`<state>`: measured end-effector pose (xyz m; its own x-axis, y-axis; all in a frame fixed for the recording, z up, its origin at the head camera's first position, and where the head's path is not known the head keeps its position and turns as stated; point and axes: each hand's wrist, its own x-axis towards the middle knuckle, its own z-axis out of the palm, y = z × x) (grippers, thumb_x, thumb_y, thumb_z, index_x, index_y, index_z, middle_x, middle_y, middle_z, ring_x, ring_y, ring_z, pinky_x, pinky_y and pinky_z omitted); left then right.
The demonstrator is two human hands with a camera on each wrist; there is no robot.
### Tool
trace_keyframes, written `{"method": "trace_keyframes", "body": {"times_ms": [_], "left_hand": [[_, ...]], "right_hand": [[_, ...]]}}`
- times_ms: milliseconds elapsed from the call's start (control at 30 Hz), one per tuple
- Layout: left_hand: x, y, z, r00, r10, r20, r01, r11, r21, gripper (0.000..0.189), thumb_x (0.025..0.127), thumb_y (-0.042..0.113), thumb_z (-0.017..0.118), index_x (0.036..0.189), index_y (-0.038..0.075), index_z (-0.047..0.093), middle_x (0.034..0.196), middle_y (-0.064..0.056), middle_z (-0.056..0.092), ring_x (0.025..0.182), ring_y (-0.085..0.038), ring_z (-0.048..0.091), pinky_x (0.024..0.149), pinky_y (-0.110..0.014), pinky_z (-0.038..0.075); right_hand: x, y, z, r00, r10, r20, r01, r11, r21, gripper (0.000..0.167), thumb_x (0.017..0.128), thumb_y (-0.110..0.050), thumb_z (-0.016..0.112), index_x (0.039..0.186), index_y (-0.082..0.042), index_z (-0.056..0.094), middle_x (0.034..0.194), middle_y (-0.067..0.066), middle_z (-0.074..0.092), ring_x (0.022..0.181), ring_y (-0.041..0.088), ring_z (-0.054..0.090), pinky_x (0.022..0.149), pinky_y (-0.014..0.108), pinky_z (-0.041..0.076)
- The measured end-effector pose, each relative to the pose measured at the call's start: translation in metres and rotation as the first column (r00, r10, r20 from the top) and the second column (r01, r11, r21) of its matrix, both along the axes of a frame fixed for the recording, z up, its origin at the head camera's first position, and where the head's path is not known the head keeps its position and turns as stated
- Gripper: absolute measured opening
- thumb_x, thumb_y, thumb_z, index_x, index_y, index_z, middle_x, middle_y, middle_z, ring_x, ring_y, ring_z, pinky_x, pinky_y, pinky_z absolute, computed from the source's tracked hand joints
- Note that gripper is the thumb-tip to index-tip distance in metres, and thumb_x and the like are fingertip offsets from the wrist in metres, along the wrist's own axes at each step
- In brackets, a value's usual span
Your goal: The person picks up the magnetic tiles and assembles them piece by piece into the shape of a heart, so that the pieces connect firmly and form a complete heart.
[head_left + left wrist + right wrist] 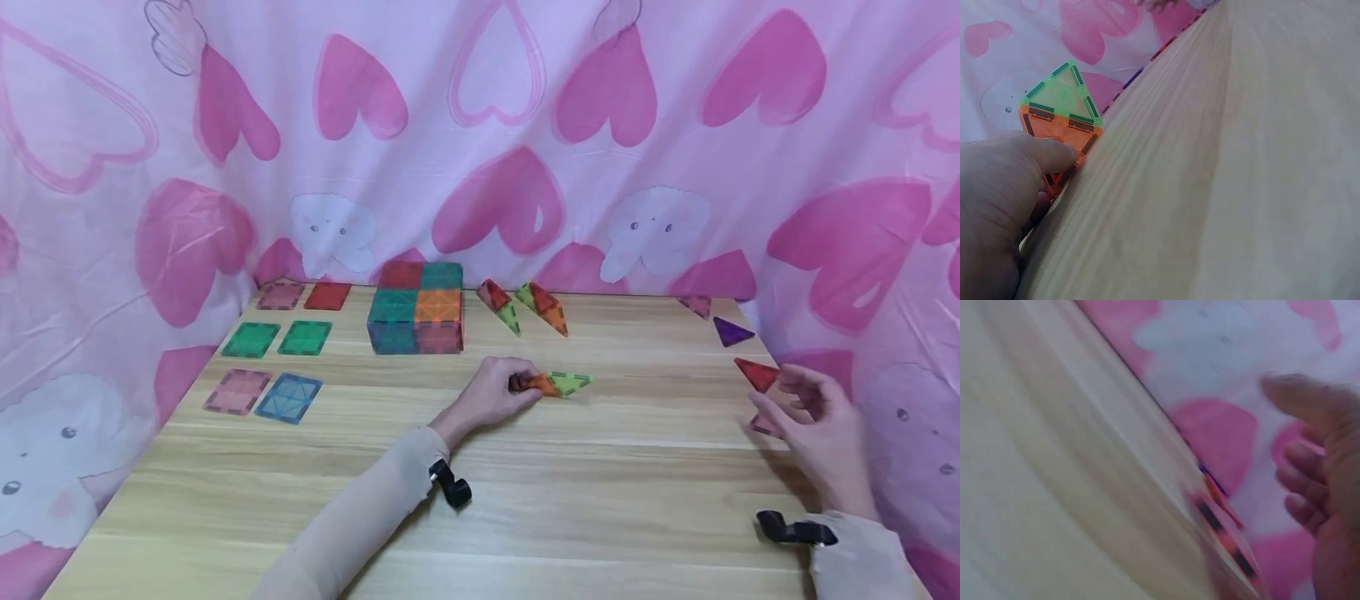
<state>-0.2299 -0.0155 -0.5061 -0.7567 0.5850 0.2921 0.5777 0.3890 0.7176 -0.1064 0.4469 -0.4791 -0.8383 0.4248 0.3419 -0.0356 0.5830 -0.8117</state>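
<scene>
My left hand pinches an orange triangular magnetic tile between thumb and fingers, low over the middle of the table. A light green triangular tile joins it along one edge, so the pair makes a diamond. At the table's right side my right hand hovers with thumb and fingers apart and nothing between them. Near its fingertips lie a red triangular tile and a pink triangular tile, the pink one partly hidden by the hand.
Farther back on the right are a purple triangle and a pink triangle. A box of coloured square tiles stands at the back, beside two joined triangle groups. Several square tiles lie left, including a blue one. A pink curtain borders the table.
</scene>
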Motion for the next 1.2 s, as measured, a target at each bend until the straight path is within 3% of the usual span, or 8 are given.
{"method": "trace_keyframes", "body": {"times_ms": [200, 400, 467, 633, 733, 867, 1033, 1200], "left_hand": [[-0.001, 0.0, -0.001, 1.0, 0.007, 0.003, -0.007, 1.0, 0.001, 0.012, 0.101, 0.016, 0.084, 0.113, 0.013, 0.083, 0.096, 0.005, 0.078, 0.081, -0.005, 0.066, 0.074, -0.024, 0.058], [-0.003, 0.001, -0.002, 1.0, 0.004, -0.009, -0.004, 1.0, 0.011, 0.012, 0.101, 0.015, 0.084, 0.112, 0.013, 0.083, 0.095, 0.004, 0.078, 0.081, -0.005, 0.066, 0.074, -0.024, 0.058], [-0.003, 0.001, -0.001, 1.0, 0.003, -0.015, -0.003, 1.0, 0.006, 0.013, 0.1, 0.016, 0.085, 0.113, 0.012, 0.082, 0.095, 0.003, 0.079, 0.081, -0.005, 0.067, 0.074, -0.023, 0.058], [-0.002, 0.0, 0.0, 1.0, -0.002, -0.007, 0.002, 1.0, 0.008, 0.012, 0.1, 0.015, 0.085, 0.112, 0.012, 0.082, 0.095, 0.003, 0.078, 0.08, -0.005, 0.066, 0.074, -0.023, 0.058], [-0.002, 0.0, 0.0, 1.0, -0.006, -0.003, 0.006, 1.0, 0.011, 0.012, 0.1, 0.015, 0.085, 0.112, 0.012, 0.082, 0.095, 0.004, 0.078, 0.08, -0.004, 0.066, 0.073, -0.023, 0.058], [-0.002, 0.0, 0.001, 1.0, -0.011, -0.005, 0.011, 1.0, 0.012, 0.012, 0.1, 0.015, 0.084, 0.112, 0.013, 0.082, 0.096, 0.004, 0.079, 0.08, -0.005, 0.067, 0.074, -0.024, 0.058], [-0.002, 0.0, 0.001, 1.0, -0.016, 0.004, 0.016, 1.0, 0.015, 0.013, 0.1, 0.015, 0.084, 0.113, 0.013, 0.083, 0.096, 0.004, 0.079, 0.081, -0.005, 0.067, 0.074, -0.024, 0.058], [-0.001, 0.0, -0.001, 1.0, -0.006, 0.017, 0.005, 1.0, 0.016, 0.015, 0.101, 0.016, 0.085, 0.115, 0.013, 0.083, 0.096, 0.005, 0.078, 0.081, -0.006, 0.067, 0.073, -0.025, 0.058]], "right_hand": [[0.006, 0.035, -0.004, 0.963, 0.086, 0.255, -0.12, 0.985, 0.122, 0.087, 0.096, -0.034, 0.092, 0.164, -0.001, 0.05, 0.115, -0.026, 0.059, 0.099, -0.011, 0.055, 0.078, 0.004, 0.042], [0.006, 0.05, -0.007, 0.903, 0.187, 0.387, -0.249, 0.962, 0.116, 0.094, 0.1, -0.036, 0.087, 0.168, 0.006, 0.038, 0.146, 0.022, 0.06, 0.104, -0.021, 0.045, 0.079, 0.001, 0.04], [0.008, 0.051, -0.008, 0.89, 0.202, 0.409, -0.274, 0.954, 0.124, 0.093, 0.1, -0.037, 0.087, 0.168, 0.005, 0.039, 0.148, 0.02, 0.061, 0.104, -0.023, 0.043, 0.079, 0.001, 0.04], [0.009, 0.049, -0.008, 0.872, 0.295, 0.392, -0.355, 0.931, 0.089, 0.076, 0.099, -0.026, 0.088, 0.16, 0.001, 0.051, 0.124, -0.022, 0.068, 0.106, -0.021, 0.056, 0.082, 0.003, 0.045], [0.007, 0.041, -0.007, 0.862, 0.342, 0.374, -0.392, 0.918, 0.065, 0.07, 0.099, -0.021, 0.088, 0.157, 0.0, 0.055, 0.123, -0.028, 0.067, 0.107, -0.017, 0.061, 0.085, 0.004, 0.047], [0.003, 0.02, -0.007, 0.847, 0.42, 0.327, -0.456, 0.889, 0.038, 0.067, 0.099, -0.013, 0.087, 0.155, 0.004, 0.055, 0.123, -0.014, 0.074, 0.107, -0.01, 0.067, 0.086, 0.008, 0.053], [-0.007, -0.02, -0.009, 0.801, 0.54, 0.257, -0.563, 0.826, 0.019, 0.061, 0.098, -0.006, 0.086, 0.151, 0.005, 0.058, 0.118, 0.016, 0.079, 0.102, 0.004, 0.074, 0.087, 0.013, 0.057], [-0.017, -0.053, -0.008, 0.789, 0.555, 0.263, -0.592, 0.802, 0.082, 0.061, 0.097, -0.015, 0.09, 0.151, -0.004, 0.064, 0.125, 0.014, 0.075, 0.101, 0.009, 0.071, 0.085, 0.016, 0.055]]}}
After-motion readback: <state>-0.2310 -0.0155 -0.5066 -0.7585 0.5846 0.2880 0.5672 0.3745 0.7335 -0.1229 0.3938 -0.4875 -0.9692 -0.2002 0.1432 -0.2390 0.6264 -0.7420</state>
